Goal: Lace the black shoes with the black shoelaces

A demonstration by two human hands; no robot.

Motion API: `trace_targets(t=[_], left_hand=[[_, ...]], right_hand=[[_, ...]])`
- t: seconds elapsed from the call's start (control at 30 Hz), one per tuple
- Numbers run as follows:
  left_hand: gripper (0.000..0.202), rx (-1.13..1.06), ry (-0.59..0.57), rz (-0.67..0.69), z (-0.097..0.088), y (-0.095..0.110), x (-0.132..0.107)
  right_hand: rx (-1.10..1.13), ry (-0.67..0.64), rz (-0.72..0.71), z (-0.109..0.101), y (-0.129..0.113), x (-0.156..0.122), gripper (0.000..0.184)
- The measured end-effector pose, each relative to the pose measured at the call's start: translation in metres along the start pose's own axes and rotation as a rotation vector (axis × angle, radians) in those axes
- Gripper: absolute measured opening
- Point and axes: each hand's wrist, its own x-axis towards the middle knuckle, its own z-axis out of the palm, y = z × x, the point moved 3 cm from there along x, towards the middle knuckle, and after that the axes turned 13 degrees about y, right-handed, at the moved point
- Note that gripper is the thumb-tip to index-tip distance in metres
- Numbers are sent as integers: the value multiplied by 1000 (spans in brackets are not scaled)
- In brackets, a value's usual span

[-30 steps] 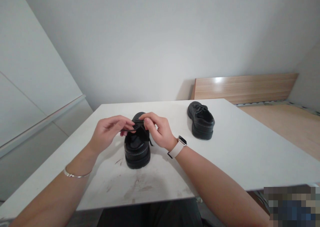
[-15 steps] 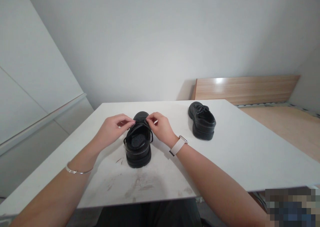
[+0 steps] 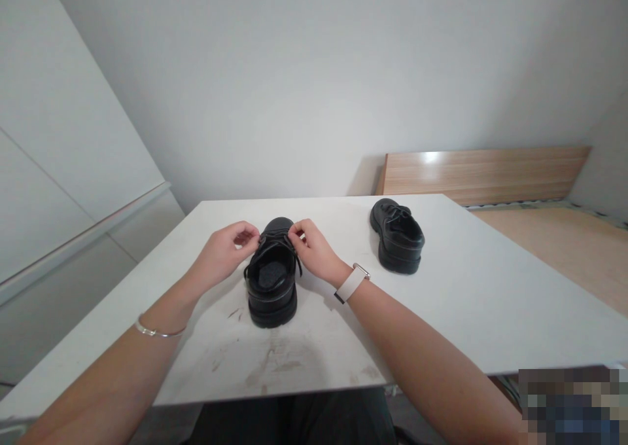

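Observation:
A black chunky-soled shoe (image 3: pixel 271 284) stands on the white table (image 3: pixel 466 288), heel toward me. My left hand (image 3: pixel 226 255) is at the shoe's left side, fingers pinched on its black lace (image 3: pixel 275 241). My right hand (image 3: pixel 314 252), with a pale watch on the wrist, pinches the lace from the right side. Both hands sit over the lace area near the shoe's front. A second black shoe (image 3: pixel 398 245) stands apart at the right, its laces tied.
The tabletop has brown smudges (image 3: pixel 269 360) close to the near edge. A wooden bed frame (image 3: pixel 485 173) stands behind the table at the right. A white cabinet (image 3: pixel 59 190) runs along the left wall.
Both hands have moved forward and down from above the shoe's opening to the lace area near its front, pulling the lace flatter against the shoe.

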Motion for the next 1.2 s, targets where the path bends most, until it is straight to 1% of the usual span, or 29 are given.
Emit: trace_targets(t=[0.07, 0.13, 0.23, 0.33, 0.4, 0.43, 0.47, 0.53, 0.6, 0.63, 0.7, 0.77, 0.83, 0.93, 1.0, 1.1, 1.13, 1.2], left_hand=[[21, -12, 14, -5, 2, 3, 0], [20, -79, 29, -36, 2, 4, -1], [20, -284, 39, -127, 2, 3, -1], [22, -499, 20, -194, 1, 3, 0], [28, -576, 9, -213, -1, 3, 0], [30, -569, 12, -207, -2, 3, 0], [31, -528, 23, -186, -4, 4, 0], [28, -352, 57, -100, -7, 4, 0], [24, -139, 100, 23, -11, 5, 1], [23, -45, 104, 89, -11, 6, 1], [23, 106, 73, 210, -11, 6, 2], [25, 206, 2, 288, -10, 4, 3], [27, 250, -55, 309, -9, 3, 3], [28, 255, -73, 310, -9, 3, 3], [27, 305, -43, 311, -10, 2, 4], [27, 387, 52, 273, -15, -1, 7], [27, 375, 82, 244, -17, -2, 8], [28, 283, 122, 165, -20, -4, 10]], right_hand=[[14, -2, 7, 0, -1, 0, 9], [12, 14, 9, -2, -4, 0, 10], [32, 65, 12, -5, -11, -1, 8], [156, 90, 58, -6, -13, 0, 3], [279, 50, 111, -4, -12, 1, 13], [336, 22, 137, -3, -11, 2, 18], [383, -3, 160, -2, -9, 3, 22], [444, -25, 192, 0, -7, 4, 25], [458, -3, 194, -1, -5, 5, 24], [449, 24, 186, -2, -4, 6, 23], [411, 85, 182, -4, -1, 7, 19], [342, 130, 193, -8, 1, 7, 16], [218, 145, 146, -12, 0, 7, 16], [-35, 137, -10, -20, -8, 6, 21], [-188, 135, -47, -25, -14, 5, 21], [-336, 158, -26, -29, -19, 4, 17], [-367, 170, -18, -30, -20, 4, 15], [-428, 187, -9, -31, -22, 4, 14]])
